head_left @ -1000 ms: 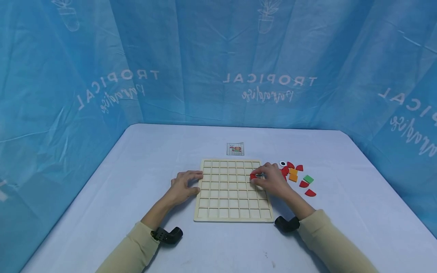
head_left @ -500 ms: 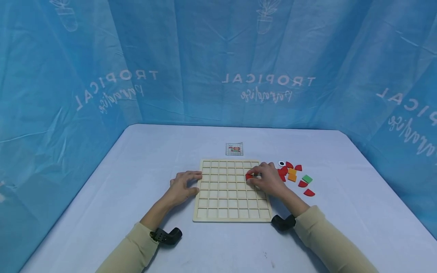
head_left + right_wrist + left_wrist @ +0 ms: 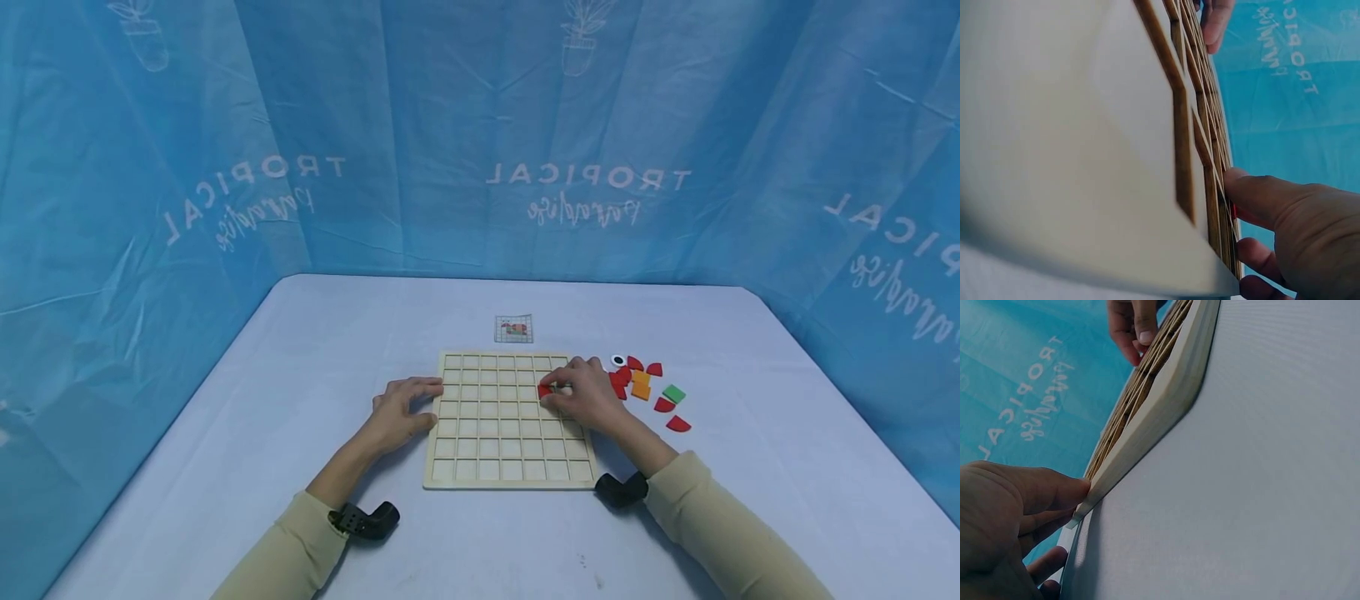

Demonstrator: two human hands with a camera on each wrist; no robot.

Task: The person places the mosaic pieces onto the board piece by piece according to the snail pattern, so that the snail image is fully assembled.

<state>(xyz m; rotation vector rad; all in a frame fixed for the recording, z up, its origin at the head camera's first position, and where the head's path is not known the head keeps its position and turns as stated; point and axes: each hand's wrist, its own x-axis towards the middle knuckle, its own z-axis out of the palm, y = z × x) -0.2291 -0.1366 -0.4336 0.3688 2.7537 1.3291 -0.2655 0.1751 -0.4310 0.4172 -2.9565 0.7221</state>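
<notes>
A pale wooden grid board [image 3: 499, 428] lies on the white table. At its left edge, my left hand [image 3: 401, 410] touches the frame with thumb and fingertips spread apart. The thumb of that hand [image 3: 1016, 506] presses against the board's side [image 3: 1166, 394] in the left wrist view. Over the right part of the grid, my right hand [image 3: 592, 393] pinches a small red piece [image 3: 544, 391] at a cell in an upper row. Only a sliver of the red piece [image 3: 1233, 210] shows beside the right thumb [image 3: 1260, 197] in the right wrist view; its full shape is hidden.
Right of the board lie loose pieces: a round eye piece [image 3: 618, 360], orange squares [image 3: 641, 385], a green piece [image 3: 673, 394] and several red ones, including a quarter-round [image 3: 678, 424]. A small picture card [image 3: 513, 328] sits beyond the board. Blue curtains [image 3: 480, 167] surround the table.
My right hand has shifted slightly left across the grid with the red piece, then stayed almost still. The left hand keeps its place at the board's edge.
</notes>
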